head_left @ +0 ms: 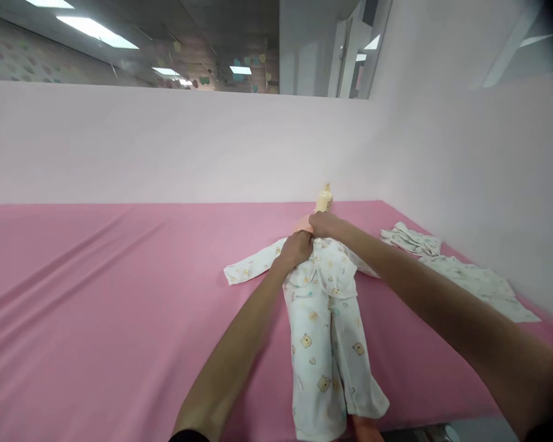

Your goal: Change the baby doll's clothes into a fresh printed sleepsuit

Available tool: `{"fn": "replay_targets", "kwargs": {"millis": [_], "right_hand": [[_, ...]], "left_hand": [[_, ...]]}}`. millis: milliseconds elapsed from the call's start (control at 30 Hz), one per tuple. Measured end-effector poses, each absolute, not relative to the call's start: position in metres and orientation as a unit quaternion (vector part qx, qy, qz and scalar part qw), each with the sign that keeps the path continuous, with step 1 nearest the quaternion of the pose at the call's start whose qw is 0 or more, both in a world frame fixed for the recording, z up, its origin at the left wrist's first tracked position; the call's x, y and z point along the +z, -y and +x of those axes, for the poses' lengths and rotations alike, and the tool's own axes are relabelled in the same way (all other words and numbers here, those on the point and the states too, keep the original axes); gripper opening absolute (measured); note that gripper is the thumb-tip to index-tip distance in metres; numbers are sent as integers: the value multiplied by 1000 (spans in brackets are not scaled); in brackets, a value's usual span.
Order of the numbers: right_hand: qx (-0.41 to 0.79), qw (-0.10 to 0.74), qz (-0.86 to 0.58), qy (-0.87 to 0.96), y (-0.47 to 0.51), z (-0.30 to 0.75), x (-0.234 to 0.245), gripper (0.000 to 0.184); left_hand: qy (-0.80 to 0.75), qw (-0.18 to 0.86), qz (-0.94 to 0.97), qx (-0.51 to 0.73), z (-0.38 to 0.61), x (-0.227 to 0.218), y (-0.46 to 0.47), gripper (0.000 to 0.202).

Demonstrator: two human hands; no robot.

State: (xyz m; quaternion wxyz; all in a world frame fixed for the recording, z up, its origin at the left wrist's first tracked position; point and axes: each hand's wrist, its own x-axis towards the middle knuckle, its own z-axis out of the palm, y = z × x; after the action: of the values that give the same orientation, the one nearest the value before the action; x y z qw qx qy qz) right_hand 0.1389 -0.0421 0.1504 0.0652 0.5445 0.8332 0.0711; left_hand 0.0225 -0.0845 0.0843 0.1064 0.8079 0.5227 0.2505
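Head view: a plain white wall [188,147] rises behind a counter [96,307] covered in pink cloth, with long creases running across its left part. Set above the far wall is a wide glass pane [166,46], where bright rectangular ceiling lights show, with a door frame [345,55] toward its right end.

Right of the counter's middle lies a doll [367,430], its head end far and its legs toward the near edge. It is dressed in white trousers [316,356] printed with bear faces and hearts, and a matching long-sleeved top [336,264]. One sleeve [253,265] reaches out to the left; the other goes right and passes partly behind the right forearm.

Along the right side, by the wall, lie two more pale printed garments: a flat, spread one [482,285] nearer, and a crumpled one [412,239] just beyond it.

Both hands meet at the doll's neck. The left hand [297,247] rests with bent fingers on the top's collar area; the right hand [323,224] curls in just beyond it, by the peach-coloured head [303,224]. Their fingertips are hidden, so I cannot tell what they pinch.

Smallest, a pale yellow pump bottle [324,200] stands just beyond the right hand.
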Motion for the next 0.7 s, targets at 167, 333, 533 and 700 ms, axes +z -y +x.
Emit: {"fn": "replay_targets", "kwargs": {"millis": [167,333,533,700], "right_hand": [[54,73,546,-833,38,137,152,30],[21,19,538,-842,37,149,151,15],[-143,-94,525,-834,43,178,144,18],[-264,-182,495,-808,54,190,139,13]], "left_hand": [[-510,103,818,247,21,84,83,27],[-500,107,819,261,18,83,84,26],[-490,127,816,278,14,83,84,29],[-492,120,797,330,17,80,81,31]]}}
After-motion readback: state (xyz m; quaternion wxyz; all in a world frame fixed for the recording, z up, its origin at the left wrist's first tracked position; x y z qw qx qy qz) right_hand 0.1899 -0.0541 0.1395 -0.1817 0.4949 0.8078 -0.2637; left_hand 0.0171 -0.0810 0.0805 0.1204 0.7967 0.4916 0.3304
